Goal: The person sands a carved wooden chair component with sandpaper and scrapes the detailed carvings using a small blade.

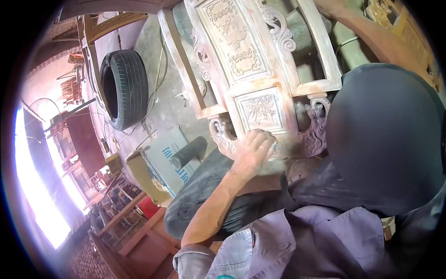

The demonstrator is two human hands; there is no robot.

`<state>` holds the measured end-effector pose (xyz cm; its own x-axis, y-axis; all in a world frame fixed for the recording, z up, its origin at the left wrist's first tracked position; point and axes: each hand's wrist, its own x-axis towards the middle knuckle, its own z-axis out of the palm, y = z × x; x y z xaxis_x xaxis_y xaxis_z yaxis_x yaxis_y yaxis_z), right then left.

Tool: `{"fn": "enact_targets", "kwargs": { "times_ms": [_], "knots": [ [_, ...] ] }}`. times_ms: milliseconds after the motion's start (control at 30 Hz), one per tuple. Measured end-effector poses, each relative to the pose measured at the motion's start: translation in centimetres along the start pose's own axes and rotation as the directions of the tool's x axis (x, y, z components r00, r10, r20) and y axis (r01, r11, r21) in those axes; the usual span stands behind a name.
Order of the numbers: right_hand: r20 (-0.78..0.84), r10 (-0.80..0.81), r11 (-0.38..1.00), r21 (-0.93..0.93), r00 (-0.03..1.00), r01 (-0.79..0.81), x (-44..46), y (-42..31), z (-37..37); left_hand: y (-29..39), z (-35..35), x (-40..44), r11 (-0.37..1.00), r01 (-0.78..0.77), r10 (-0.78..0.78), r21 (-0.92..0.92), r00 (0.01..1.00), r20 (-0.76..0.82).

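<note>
A pale carved wooden chair back with scrollwork sides lies across the dark-clothed legs. My left hand is on its lower edge, with its fingers together and bent over the wood below the small carved square. At the upper right a bare forearm reaches up towards the top edge of the view, by the far part of the chair back. My right hand is at that edge, mostly cut off, and its fingers cannot be made out.
A large dark rounded shape, blurred, blocks the right side. To the left are a tyre, a cardboard box and a dark cylinder. A carved yellowish wooden piece is at the upper right. Reddish-brown wood lies lower left.
</note>
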<state>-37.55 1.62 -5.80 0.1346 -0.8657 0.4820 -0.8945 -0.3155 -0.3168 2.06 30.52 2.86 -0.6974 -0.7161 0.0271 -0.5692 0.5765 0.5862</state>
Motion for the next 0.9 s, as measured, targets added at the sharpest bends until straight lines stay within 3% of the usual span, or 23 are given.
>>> {"fn": "enact_targets", "kwargs": {
  "times_ms": [67, 167, 300, 467, 533, 667, 767, 867, 900],
  "knots": [
    [-0.013, 0.084, 0.996, 0.015, 0.996, -0.083, 0.1, -0.3, 0.1, -0.1, -0.3, 0.2, 1.000, -0.013, 0.013, 0.027, 1.000, 0.004],
    [-0.014, 0.000, 1.000, 0.004, 1.000, 0.000, 0.3, 0.3, 0.2, -1.2, -2.0, -1.5, 0.997, 0.042, -0.044, 0.071, 0.999, 0.027],
    [-0.007, 0.045, 0.999, 0.021, 0.999, -0.045, -0.3, 0.4, 0.4, 0.8, 0.5, 0.8, 1.000, -0.015, 0.015, -0.011, 0.999, -0.048],
    [0.025, 0.104, 0.994, 0.042, 0.994, -0.105, 0.2, -0.4, -0.6, -1.6, -3.3, -2.7, 0.984, 0.078, -0.086, 0.158, 0.995, 0.043],
    [0.036, 0.016, 1.000, -0.001, 0.999, -0.016, 0.4, -0.2, -0.6, -1.9, -5.0, -3.9, 0.976, 0.131, -0.138, 0.176, 0.990, 0.030],
    [0.071, -0.091, 0.993, -0.069, 0.993, 0.096, 0.4, -0.3, -0.8, -1.3, -2.8, -3.0, 0.996, 0.079, -0.078, 0.049, 0.996, -0.031],
    [0.055, -0.032, 0.999, 0.007, 0.998, 0.031, 0.2, -0.5, -1.0, -0.9, -1.9, -2.2, 0.998, 0.065, -0.064, 0.028, 0.998, -0.022],
    [0.045, -0.193, 0.973, -0.121, 0.980, 0.197, 0.3, -0.5, -1.0, -0.8, -1.7, -1.8, 0.998, 0.055, -0.054, 0.022, 0.998, -0.027],
    [0.042, -0.096, 0.993, -0.071, 0.994, 0.099, 0.2, -0.5, -1.0, -0.8, -1.5, -1.5, 0.999, 0.047, -0.047, 0.016, 0.999, -0.020]
  ]
}}
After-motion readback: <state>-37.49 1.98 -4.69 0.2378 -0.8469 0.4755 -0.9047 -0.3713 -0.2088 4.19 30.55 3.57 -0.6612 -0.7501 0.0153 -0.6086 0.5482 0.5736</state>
